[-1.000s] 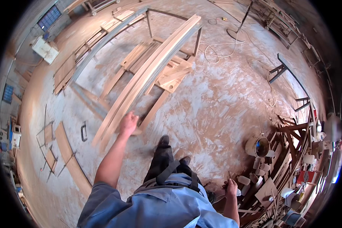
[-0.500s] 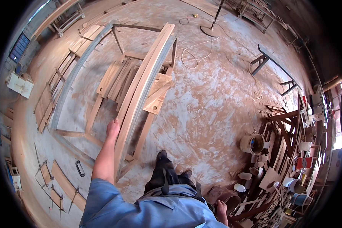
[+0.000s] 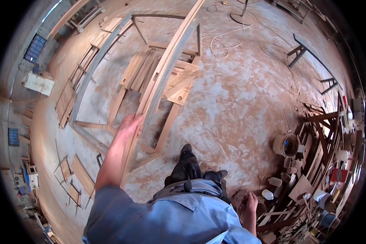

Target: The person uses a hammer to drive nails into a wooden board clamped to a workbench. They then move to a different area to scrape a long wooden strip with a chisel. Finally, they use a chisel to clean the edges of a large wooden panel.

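My left hand (image 3: 128, 126) rests flat on the near end of a long pale wooden plank (image 3: 166, 69) that runs away from me across a metal stand (image 3: 199, 38). The fingers lie along the plank's edge and I cannot tell if they wrap it. My right hand (image 3: 250, 205) hangs by my side at the lower right, fingers loosely curled, holding nothing that I can see. I stand on a dusty floor, in a blue shirt and dark trousers, one dark shoe (image 3: 186, 151) forward.
Boards lie stacked under the stand (image 3: 144, 67). More planks and frames (image 3: 75, 91) line the left. A white cable (image 3: 227, 34) loops on the floor ahead. At the right a round bucket (image 3: 286, 145), wooden scraps and cluttered shelves (image 3: 333, 162) crowd the wall.
I have stepped closer to the plank. My left hand has stayed on its near end while the view tilted down and the stand came nearer.
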Tool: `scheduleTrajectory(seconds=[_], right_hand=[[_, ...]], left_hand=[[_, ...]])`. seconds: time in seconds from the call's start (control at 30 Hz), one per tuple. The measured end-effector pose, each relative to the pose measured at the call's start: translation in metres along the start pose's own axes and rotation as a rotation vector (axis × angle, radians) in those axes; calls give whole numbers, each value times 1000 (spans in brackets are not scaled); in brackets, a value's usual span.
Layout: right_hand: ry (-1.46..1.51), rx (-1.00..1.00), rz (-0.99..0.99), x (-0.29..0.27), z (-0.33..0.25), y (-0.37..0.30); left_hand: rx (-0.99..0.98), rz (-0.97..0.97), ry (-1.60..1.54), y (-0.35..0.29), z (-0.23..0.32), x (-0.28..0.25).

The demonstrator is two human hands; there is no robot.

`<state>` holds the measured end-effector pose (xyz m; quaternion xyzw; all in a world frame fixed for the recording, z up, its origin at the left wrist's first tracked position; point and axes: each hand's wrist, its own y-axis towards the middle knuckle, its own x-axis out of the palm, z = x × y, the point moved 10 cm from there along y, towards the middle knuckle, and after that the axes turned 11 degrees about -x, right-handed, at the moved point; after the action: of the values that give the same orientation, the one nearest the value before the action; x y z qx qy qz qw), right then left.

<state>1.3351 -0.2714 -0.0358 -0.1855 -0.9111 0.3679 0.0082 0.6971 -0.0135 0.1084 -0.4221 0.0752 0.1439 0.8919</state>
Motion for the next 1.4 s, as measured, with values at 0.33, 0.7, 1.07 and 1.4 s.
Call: scheduleTrajectory(seconds=[0.33,0.7,1.07,1.4], right_hand=[[-221,-708,-357,53,-273,-10],[331,-841,-57,-106,-285,34],[178,-631,314,-329,-270,41],[567,-354,1056,-720,-76,32]], left_hand=[[189,-311,1,-154,-31,277],[286,-704,646,-190,-77,505],[424,-1128,675,-260,-10,728],[385,-933,709,-304,-29,800]])
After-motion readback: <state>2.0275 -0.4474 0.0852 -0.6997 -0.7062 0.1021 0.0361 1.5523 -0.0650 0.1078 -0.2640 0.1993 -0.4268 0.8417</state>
